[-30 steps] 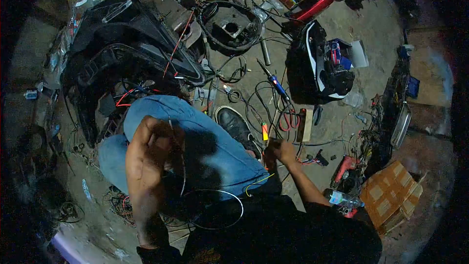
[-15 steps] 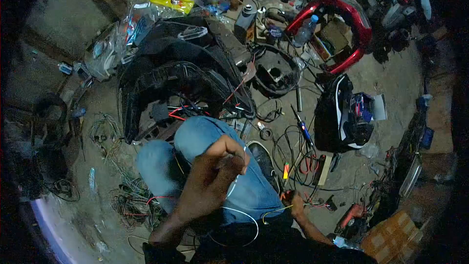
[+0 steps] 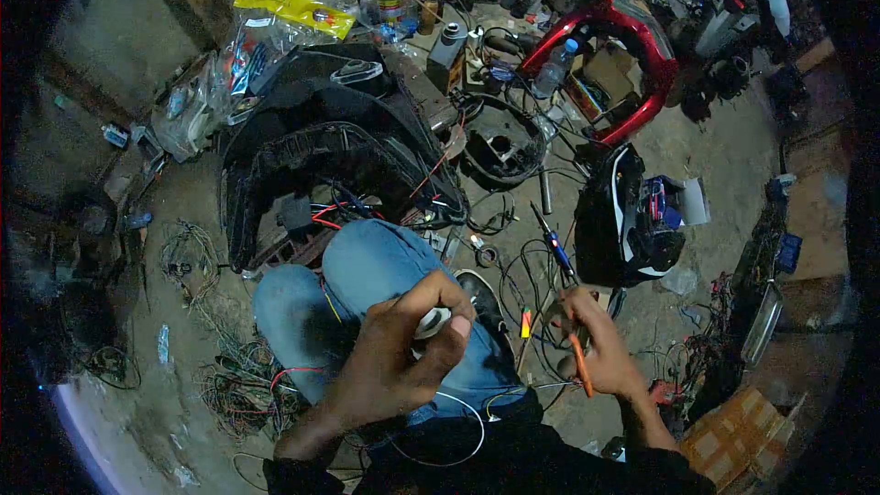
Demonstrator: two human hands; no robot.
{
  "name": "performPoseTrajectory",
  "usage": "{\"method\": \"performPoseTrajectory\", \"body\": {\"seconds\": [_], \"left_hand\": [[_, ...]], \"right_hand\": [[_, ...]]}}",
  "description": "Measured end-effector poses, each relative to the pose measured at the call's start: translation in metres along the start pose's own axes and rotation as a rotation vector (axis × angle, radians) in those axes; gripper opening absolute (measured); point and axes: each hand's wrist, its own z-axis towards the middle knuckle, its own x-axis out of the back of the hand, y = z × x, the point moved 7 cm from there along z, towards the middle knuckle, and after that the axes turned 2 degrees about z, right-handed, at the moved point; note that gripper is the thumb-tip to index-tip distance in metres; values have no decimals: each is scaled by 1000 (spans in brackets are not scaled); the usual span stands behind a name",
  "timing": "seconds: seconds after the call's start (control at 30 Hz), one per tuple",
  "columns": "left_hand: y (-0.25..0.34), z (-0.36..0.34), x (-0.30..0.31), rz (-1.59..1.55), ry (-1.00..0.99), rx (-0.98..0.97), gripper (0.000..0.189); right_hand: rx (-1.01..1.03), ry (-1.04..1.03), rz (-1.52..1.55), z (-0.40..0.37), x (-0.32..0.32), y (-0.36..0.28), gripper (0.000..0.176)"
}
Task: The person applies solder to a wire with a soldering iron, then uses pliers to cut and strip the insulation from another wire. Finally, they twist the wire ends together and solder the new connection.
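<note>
In front of my knees, my left hand (image 3: 399, 348) is closed, with thumb and fingers curled round a small white rounded piece (image 3: 433, 321). Below it, a white wire (image 3: 482, 431) loops across my lap, near a thin yellow wire (image 3: 502, 394). To the right, my right hand (image 3: 596, 344) has its fingers bent round an orange-handled tool (image 3: 580, 367); the handle sticks out below the palm and the working end is hidden. Just beyond those fingers lies a blue soldering-iron-like tool (image 3: 559, 252) with a pointed tip. A small yellow-and-orange piece (image 3: 525, 323) lies left of my right hand.
A large black plastic fairing (image 3: 321, 110) lies ahead of my knees. Beyond are a black round housing (image 3: 502, 142), a red curved panel (image 3: 655, 96), a clear bottle (image 3: 555, 69) and a black-and-white bag-like item (image 3: 614, 220). Tangled wires (image 3: 247, 385) lie left, cardboard (image 3: 738, 440) right.
My right hand has moved up and to the right from beside my lap, carrying the orange-handled tool. My left hand has turned slightly, bringing the white piece into view.
</note>
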Motion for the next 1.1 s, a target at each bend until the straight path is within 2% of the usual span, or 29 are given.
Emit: {"method": "performPoseTrajectory", "body": {"seconds": [0.07,0.13,0.33,0.63,0.97,1.07,1.1], "left_hand": [[0,-2,-2,32,6,-46,22],[3,-4,-3,59,-26,-17,20],[4,-4,-10,78,-65,22,19],[8,3,-14,92,-88,34,21],[7,5,-17,92,-107,82,18],[-4,7,-18,104,-72,-82,19],[-4,7,-18,101,-75,-44,20]], "right_hand": [[115,-41,-86,13,-6,-25,87],[4,-185,-79,27,-6,-50,83],[173,-123,-109,38,-4,-56,91],[224,-158,-175,42,3,-72,73],[242,-174,-140,45,3,-67,73],[249,-178,-123,45,2,-67,72],[257,-179,-117,45,2,-67,72]]}}
